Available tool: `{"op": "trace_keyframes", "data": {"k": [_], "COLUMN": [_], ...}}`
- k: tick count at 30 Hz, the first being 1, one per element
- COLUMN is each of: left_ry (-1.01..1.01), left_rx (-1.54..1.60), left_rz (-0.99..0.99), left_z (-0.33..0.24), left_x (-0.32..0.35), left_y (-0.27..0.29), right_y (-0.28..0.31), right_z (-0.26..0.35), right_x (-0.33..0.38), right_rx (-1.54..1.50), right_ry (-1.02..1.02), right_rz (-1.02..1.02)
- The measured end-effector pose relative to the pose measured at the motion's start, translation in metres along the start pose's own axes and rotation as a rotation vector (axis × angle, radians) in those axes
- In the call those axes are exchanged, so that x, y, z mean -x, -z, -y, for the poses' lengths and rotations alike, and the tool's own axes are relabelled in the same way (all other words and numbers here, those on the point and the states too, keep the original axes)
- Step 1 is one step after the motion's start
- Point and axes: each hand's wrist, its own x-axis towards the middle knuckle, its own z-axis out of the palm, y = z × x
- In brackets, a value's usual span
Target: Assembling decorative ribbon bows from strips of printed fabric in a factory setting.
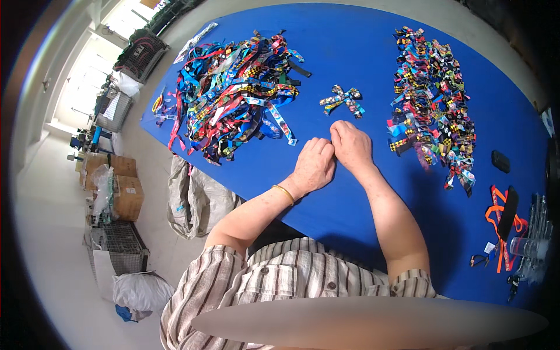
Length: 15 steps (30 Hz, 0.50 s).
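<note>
2 brown cardboard boxes [119, 184] stand stacked on the floor at far left, one part-wrapped in clear plastic film, beside a full white sack [142, 290].

Your left hand [314, 166] and right hand [351, 146] press together at frame centre, fingertips hidden; any held thing can't be told.

Blue surface [361, 64] carries a ribbon heap [233, 93] upper left, finished bows [431, 99] upper right, two bows [343, 100] centre.
</note>
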Motion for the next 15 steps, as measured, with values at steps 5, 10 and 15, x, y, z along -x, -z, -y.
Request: {"op": "trace_keyframes", "data": {"k": [5,10,15], "left_ry": [-0.011,-0.001,0.0], "left_rx": [-0.04,-0.077,-0.086], "left_rz": [0.025,0.024,0.004], "left_z": [-0.001,-0.0032,-0.0056], "left_x": [-0.0036,-0.0022,-0.0008], "left_y": [0.0008,0.0007,-0.0005], "right_y": [0.0019,0.0047,0.0063], "right_z": [-0.0006,0.0002,-0.0007], "right_x": [0.0004,0.0014,0.0049], "right_rx": [-0.071,-0.077,-0.113], "right_ry": [-0.006,-0.006,-0.008], "right_rz": [-0.022,0.033,-0.01]}}
